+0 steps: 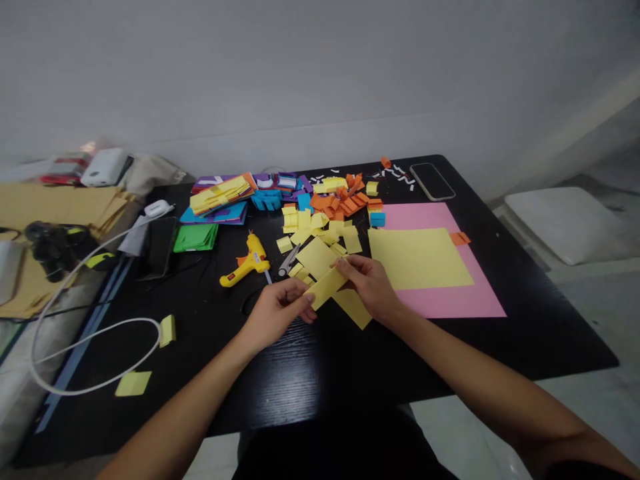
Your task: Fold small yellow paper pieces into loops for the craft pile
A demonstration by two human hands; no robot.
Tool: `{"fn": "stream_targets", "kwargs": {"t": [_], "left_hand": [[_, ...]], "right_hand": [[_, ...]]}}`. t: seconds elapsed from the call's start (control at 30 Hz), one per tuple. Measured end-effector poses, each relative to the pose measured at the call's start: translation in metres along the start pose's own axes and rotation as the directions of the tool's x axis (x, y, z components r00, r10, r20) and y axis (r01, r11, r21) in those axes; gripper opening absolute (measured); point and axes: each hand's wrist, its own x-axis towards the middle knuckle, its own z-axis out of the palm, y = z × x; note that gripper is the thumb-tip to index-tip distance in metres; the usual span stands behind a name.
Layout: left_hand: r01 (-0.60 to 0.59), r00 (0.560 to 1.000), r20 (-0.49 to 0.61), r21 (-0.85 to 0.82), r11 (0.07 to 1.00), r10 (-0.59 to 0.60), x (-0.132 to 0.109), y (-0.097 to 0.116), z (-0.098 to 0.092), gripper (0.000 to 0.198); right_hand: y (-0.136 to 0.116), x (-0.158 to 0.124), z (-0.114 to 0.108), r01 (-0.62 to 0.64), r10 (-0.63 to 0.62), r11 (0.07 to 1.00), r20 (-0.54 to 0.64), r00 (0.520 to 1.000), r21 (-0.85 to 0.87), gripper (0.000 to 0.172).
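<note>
A narrow strip of yellow paper [325, 287] is stretched between my two hands above the black table. My left hand [283, 308] pinches its lower left end between thumb and fingers. At the upper right end, my right hand [366, 283] grips the same strip. Beneath and behind it lie loose yellow paper pieces [316, 257], and scissors [289, 260] rest partly hidden near my left hand. A yellow glue gun [250, 261] lies left of the scissors. To the right, a yellow sheet [420, 259] lies on a pink sheet [457, 303].
Orange folded papers [345, 201] and stacked yellow papers [220, 195] sit toward the wall, near green papers [196, 237]. A phone [433, 181] lies at the back right, another dark phone [157, 248] at left. A white cable [95, 330] loops over the left side of the black table [200, 347].
</note>
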Motion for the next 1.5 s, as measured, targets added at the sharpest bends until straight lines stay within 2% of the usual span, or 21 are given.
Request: {"fn": "stream_targets", "kwargs": {"t": [0.1,0.27,0.8,1.07,1.27,1.4,1.5], "left_hand": [[0.04,0.998,0.05,0.037,0.998,-0.042,-0.0016,-0.0023,0.0012,0.034],[0.119,0.99,0.084,-0.038,0.992,-0.116,-0.001,-0.0027,-0.0002,0.041],[0.201,0.975,0.121,-0.12,0.972,-0.187,0.0009,-0.0028,-0.0004,0.041],[0.242,0.968,0.089,-0.08,0.967,-0.235,0.0003,0.0011,0.0013,0.05],[0.163,0.985,-0.054,-0.064,0.985,-0.167,-0.0011,-0.0017,0.0057,0.053],[0.151,0.986,-0.068,-0.048,0.987,-0.154,-0.0024,-0.0048,0.007,0.053],[0.118,0.992,-0.055,0.03,0.993,-0.116,-0.0051,-0.0051,0.0061,0.048]], "right_hand": [[-0.0018,-0.0014,0.0007,-0.015,0.017,0.999,0.042,0.999,-0.032,0.038],[-0.0014,0.0009,-0.0009,-0.085,0.083,0.996,0.092,0.992,0.015,0.044],[0.0013,0.0042,-0.0034,-0.059,0.058,0.998,0.036,0.998,0.031,0.042],[0.0007,0.0047,-0.002,-0.092,0.09,0.994,0.022,0.996,0.062,0.044],[-0.0023,0.0073,-0.0031,-0.199,0.186,0.957,0.076,0.98,0.21,0.045],[-0.0036,0.005,-0.0031,-0.114,0.105,0.985,0.078,0.991,0.128,0.041],[-0.004,0.0022,-0.0013,-0.071,0.067,0.997,0.083,0.994,0.044,0.041]]}}
